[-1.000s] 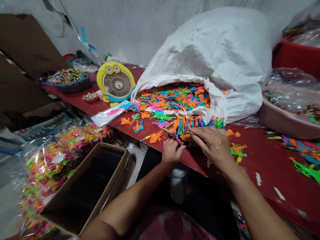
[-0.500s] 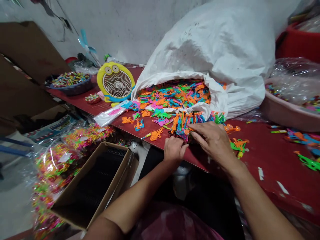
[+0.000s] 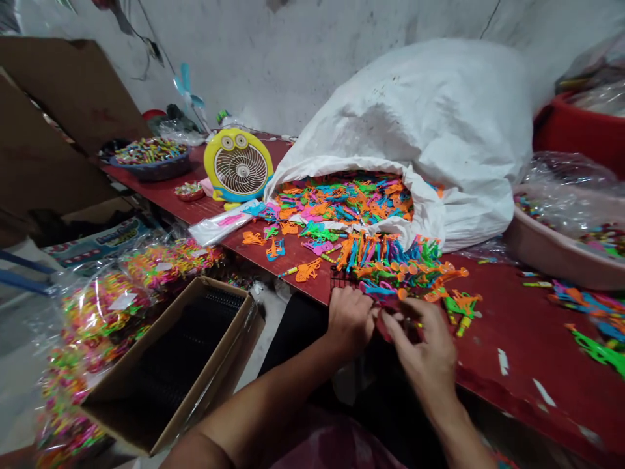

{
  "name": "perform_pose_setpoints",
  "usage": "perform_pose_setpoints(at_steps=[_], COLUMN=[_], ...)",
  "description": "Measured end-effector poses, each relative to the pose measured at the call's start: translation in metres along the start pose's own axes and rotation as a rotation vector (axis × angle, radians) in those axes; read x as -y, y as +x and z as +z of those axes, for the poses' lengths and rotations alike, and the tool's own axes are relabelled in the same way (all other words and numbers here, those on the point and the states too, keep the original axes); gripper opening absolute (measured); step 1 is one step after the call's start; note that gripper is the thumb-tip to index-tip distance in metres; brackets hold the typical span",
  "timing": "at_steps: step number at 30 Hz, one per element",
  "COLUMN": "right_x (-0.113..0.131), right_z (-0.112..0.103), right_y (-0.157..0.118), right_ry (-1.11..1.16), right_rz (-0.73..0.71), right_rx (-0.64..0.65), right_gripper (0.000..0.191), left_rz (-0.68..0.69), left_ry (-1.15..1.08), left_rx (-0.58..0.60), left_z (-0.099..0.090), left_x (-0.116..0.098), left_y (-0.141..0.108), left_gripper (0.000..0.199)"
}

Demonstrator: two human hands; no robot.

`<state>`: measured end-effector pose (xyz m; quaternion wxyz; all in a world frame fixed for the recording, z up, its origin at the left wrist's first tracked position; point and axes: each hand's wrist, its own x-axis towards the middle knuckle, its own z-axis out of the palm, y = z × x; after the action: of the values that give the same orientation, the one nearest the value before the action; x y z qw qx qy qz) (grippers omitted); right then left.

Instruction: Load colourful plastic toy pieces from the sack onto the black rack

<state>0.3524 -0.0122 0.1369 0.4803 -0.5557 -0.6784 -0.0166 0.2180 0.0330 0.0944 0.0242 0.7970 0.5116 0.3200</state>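
Note:
At the red table's front edge, my left hand is closed with its knuckles up, right against a black grid rack; what its fingers hold is hidden. Close beside it, my right hand has thumb and fingers bent together around something dark and blurred. Just beyond both hands stands a dense row of colourful plastic toys, with round orange ends along its near side. Loose toys, among them an orange one joined to a striped stick, lie left of the rack. A green and orange toy lies on the right.
A large white sack spills similar toys behind the row. A yellow fan stands left of it. Below left, an open cardboard box holds black racks beside bagged toys. A pink basin stands right.
Both hands have come down toward the table's front edge, uncovering more of the toy row and the black grid. The right hand has turned and bent its fingers. The view has shifted slightly.

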Motion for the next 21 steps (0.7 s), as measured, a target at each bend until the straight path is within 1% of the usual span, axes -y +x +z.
perform_pose_setpoints(at_steps=[2,3,5,6,8,10,12,14,15,17,21], right_x=[-0.005,-0.008,-0.013,-0.016,-0.022,-0.028,-0.035,-0.04,-0.042,-0.045,-0.053], right_z=[0.012,0.016,0.018,0.017,0.012,0.007,0.003,0.001,0.0,-0.003,-0.015], right_y=[-0.015,-0.018,-0.019,-0.017,-0.013,-0.01,-0.008,-0.007,-0.008,-0.008,-0.011], right_ry=[0.091,0.127,0.185,0.21,0.262,0.324,0.372,0.379,0.371,0.338,0.158], right_rz=[0.079,0.108,0.165,0.194,0.266,0.361,0.436,0.459,0.454,0.431,0.348], right_rx=[0.099,0.123,0.133,0.138,0.132,0.092,0.053,0.057,0.073,0.109,0.099], right_gripper=[0.017,0.014,0.013,0.015,0.019,0.022,0.025,0.025,0.024,0.024,0.024], left_rz=[0.051,0.071,0.101,0.101,0.048,-0.028,-0.052,-0.042,-0.037,-0.029,0.048], left_ry=[0.002,-0.003,-0.03,-0.054,-0.094,-0.091,-0.055,-0.017,-0.002,0.025,0.037], left_rx=[0.007,0.019,0.036,0.027,-0.028,-0.06,-0.017,0.038,0.05,0.052,0.096], left_z=[0.003,0.004,0.003,0.001,-0.003,-0.005,-0.005,-0.002,-0.001,0.0,-0.002], left_x=[-0.002,-0.002,0.001,0.005,0.016,0.031,0.044,0.051,0.051,0.045,0.015], left_y=[-0.007,-0.01,-0.014,-0.016,-0.016,-0.015,-0.013,-0.012,-0.012,-0.014,-0.02], left_gripper=[0.019,0.017,0.014,0.019,0.035,0.042,0.04,0.041,0.041,0.038,0.033])
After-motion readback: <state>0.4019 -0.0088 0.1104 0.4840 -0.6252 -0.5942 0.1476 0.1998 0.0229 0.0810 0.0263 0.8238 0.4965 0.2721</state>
